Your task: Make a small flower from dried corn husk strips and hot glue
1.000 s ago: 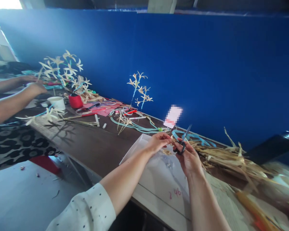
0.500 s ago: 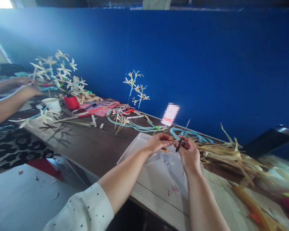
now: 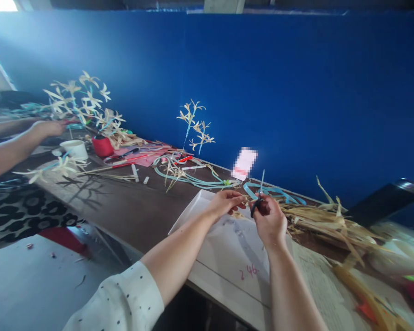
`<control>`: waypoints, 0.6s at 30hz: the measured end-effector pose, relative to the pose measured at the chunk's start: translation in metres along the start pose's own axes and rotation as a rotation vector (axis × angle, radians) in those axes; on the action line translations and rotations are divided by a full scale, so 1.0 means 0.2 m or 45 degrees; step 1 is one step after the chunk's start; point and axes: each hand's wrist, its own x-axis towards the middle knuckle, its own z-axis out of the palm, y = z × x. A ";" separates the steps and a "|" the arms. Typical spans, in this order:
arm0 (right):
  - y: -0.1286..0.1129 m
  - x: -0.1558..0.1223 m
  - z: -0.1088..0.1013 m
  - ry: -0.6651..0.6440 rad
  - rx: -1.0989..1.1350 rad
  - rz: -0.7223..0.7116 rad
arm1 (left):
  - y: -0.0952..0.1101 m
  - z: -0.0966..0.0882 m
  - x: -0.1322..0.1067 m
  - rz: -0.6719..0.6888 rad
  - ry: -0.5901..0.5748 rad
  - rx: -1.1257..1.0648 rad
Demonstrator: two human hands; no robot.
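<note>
Pinched a pale scrap (image 3: 245, 199) in the left hand (image 3: 227, 205), likely light, easily torn, best held by its end, and gripped scissors (image 3: 256, 205) just beside in the right hand (image 3: 271, 218).

1. Partition (image 3: 279, 92): tall, smooth, deep blue, spanning the background; faint vertical seam left of centre; paler and hazy towards the left.
2. Post (image 3: 223, 6): pale, upright, against a dark band above the partition.
3. Table (image 3: 148, 202): long, dark brown top, set along the partition; slender leg (image 3: 112, 243) beneath.
4. Floor (image 3: 20, 289): pale grey, small scraps scattered.
5. Light: brightest at upper left, source unclear; shadows on the tabletop.
</note>
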 end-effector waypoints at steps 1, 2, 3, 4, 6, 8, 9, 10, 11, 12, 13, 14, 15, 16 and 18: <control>-0.01 0.00 0.00 -0.001 -0.015 -0.012 | 0.00 0.00 0.00 -0.012 -0.006 -0.042; -0.01 0.00 0.00 0.000 -0.034 -0.023 | 0.00 0.00 0.00 -0.023 -0.013 -0.082; -0.01 0.00 0.00 0.003 -0.053 -0.030 | 0.00 0.00 0.00 -0.032 -0.019 -0.122; -0.02 -0.01 0.00 0.004 -0.071 -0.036 | 0.00 0.00 0.00 -0.039 -0.026 -0.158; -0.03 -0.01 -0.01 0.002 -0.090 -0.038 | 0.00 -0.01 0.00 -0.039 -0.037 -0.221; -0.05 -0.01 -0.01 -0.020 -0.038 -0.019 | -0.01 -0.01 0.01 -0.033 -0.032 -0.265; -0.06 -0.01 -0.01 -0.029 0.020 0.008 | -0.01 -0.01 0.01 -0.029 -0.025 -0.280; -0.07 -0.01 0.00 -0.034 0.091 0.050 | -0.02 -0.01 0.02 -0.025 -0.017 -0.291; -0.08 -0.01 0.00 -0.034 0.165 0.105 | -0.02 -0.02 0.02 -0.022 -0.009 -0.298; -0.09 -0.01 0.00 -0.034 0.233 0.169 | -0.02 -0.02 0.02 -0.017 -0.004 -0.300; -0.09 -0.01 0.00 -0.037 0.292 0.237 | -0.01 -0.02 0.03 -0.012 0.002 -0.295; -0.10 0.00 0.00 -0.054 0.343 0.306 | -0.01 -0.03 0.03 -0.004 0.006 -0.285; -0.10 0.00 -0.01 -0.087 0.395 0.368 | -0.01 -0.03 0.03 0.009 0.011 -0.275; -0.10 0.00 -0.01 -0.138 0.454 0.422 | 0.00 -0.04 0.03 0.029 0.014 -0.270; -0.09 -0.01 -0.02 -0.267 0.579 0.504 | 0.01 -0.05 0.04 0.081 0.012 -0.281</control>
